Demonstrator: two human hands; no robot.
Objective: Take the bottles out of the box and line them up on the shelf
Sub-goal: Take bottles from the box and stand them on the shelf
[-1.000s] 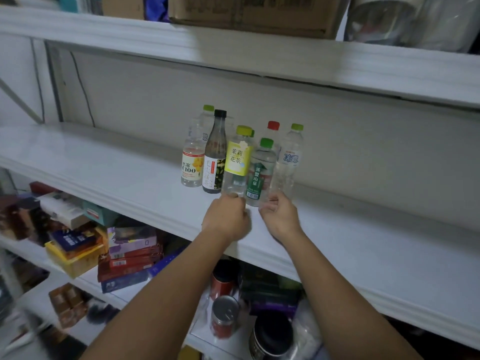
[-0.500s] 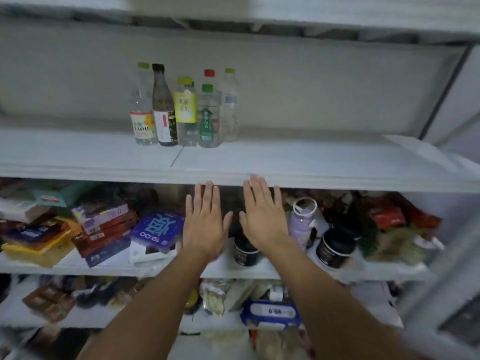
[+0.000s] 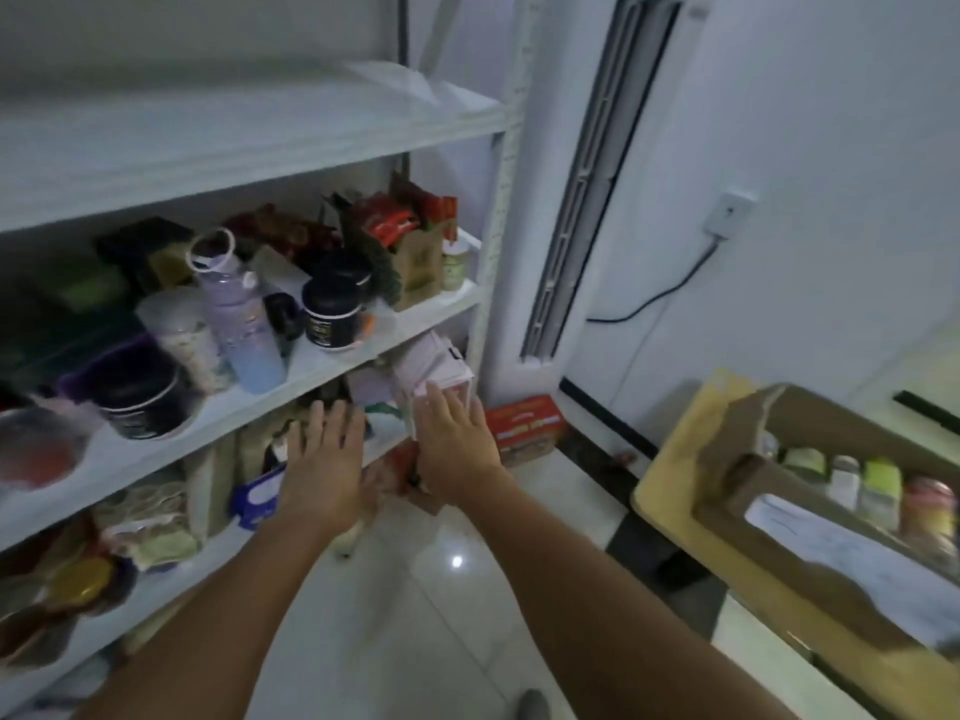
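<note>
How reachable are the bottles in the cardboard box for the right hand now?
Probably yes. The right hand is open and empty, the cardboard box stands open to its right, and the bottles show uncovered, with nothing between.

Shelf [image 3: 249,148] left, box [image 3: 769,517] right on bench [image 3: 670,485], bottles [image 3: 878,483] in box. Left hand [image 3: 324,459] and right hand [image 3: 454,444] side by side before shelf's lower tiers.

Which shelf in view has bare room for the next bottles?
The top shelf board is bare across to the right upright. The shelf below is crowded with jars, a tumbler and packets; lower shelves are packed too.
</note>
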